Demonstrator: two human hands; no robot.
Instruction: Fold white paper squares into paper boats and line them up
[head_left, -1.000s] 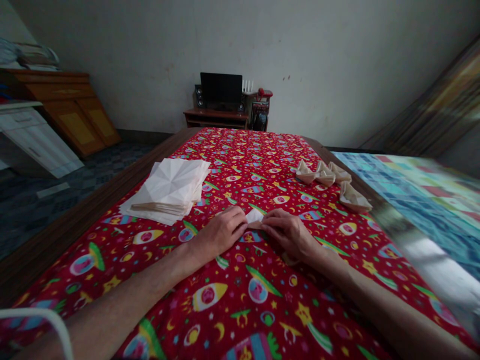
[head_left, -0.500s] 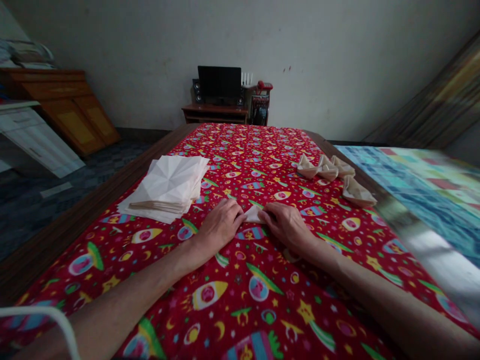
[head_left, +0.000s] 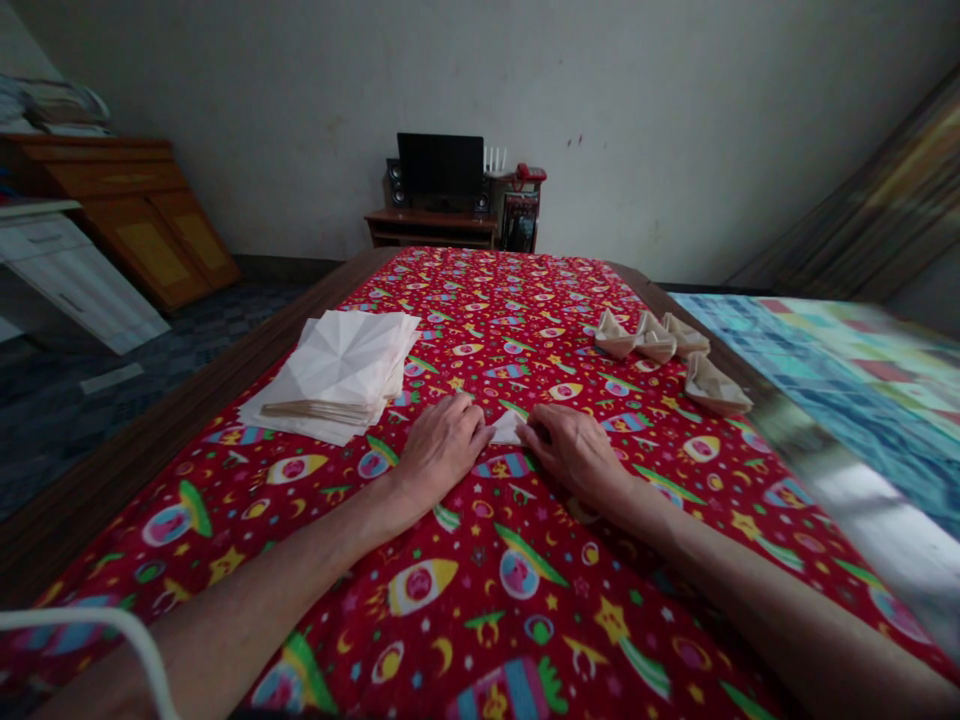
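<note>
A small piece of folded white paper lies on the red patterned cloth, only its middle showing between my hands. My left hand is closed at its left end, thumb pressed along the edge. Over the right end, my right hand curls with fingers bent, covering that part of the paper. To the left sits a stack of creased white paper sheets. Several folded paper boats stand in a group to the right, the nearest paper boat slightly apart from the others.
The red cloth covers most of the brown table. A white cable crosses my left forearm. Beyond the table are a monitor on a desk and a red telephone. A bed stands at the right, wooden cabinets at the left.
The tan lower edge of the paper, visible a second ago, no longer shows; a white folded face does. Both hands stay on the paper with small finger shifts. The view has tilted slightly.
</note>
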